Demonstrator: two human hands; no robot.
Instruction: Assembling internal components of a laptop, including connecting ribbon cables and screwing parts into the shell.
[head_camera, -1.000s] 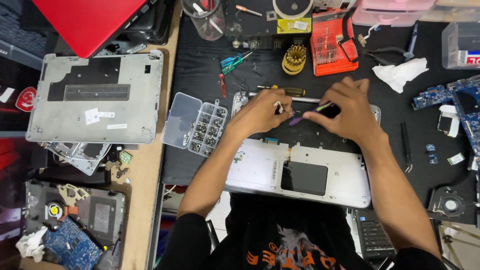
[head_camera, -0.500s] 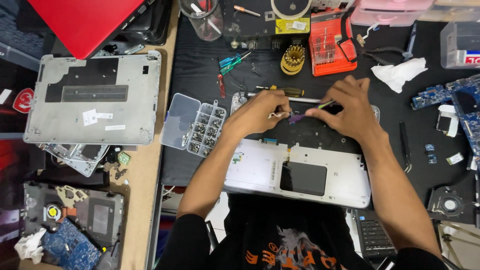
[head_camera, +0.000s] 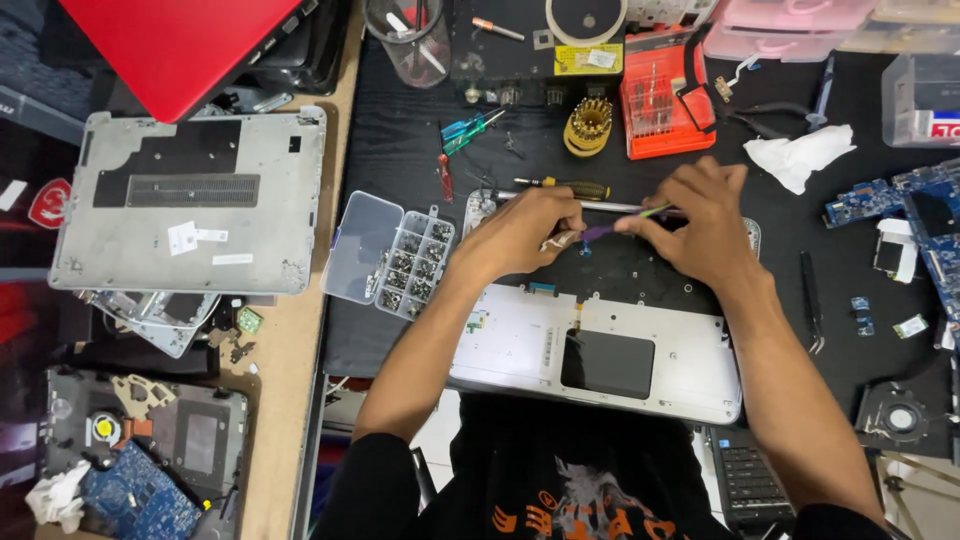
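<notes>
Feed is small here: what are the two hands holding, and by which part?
The right hand pinches a thin purple-and-green tool at its upper end. The left hand rests fingertips beside its tip; whether it grips anything cannot be told.

Left hand (head_camera: 520, 232) curled, right hand (head_camera: 700, 225) pinching, forearms converging

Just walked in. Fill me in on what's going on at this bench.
A person is bent over an opened laptop palmrest on a black mat. The right hand pinches a thin purple-handled tool, tip aimed at the spot where the left hand steadies a small part. A clear screw organizer lies open to the left, beside a grey laptop bottom cover. An orange bit set sits behind.
</notes>
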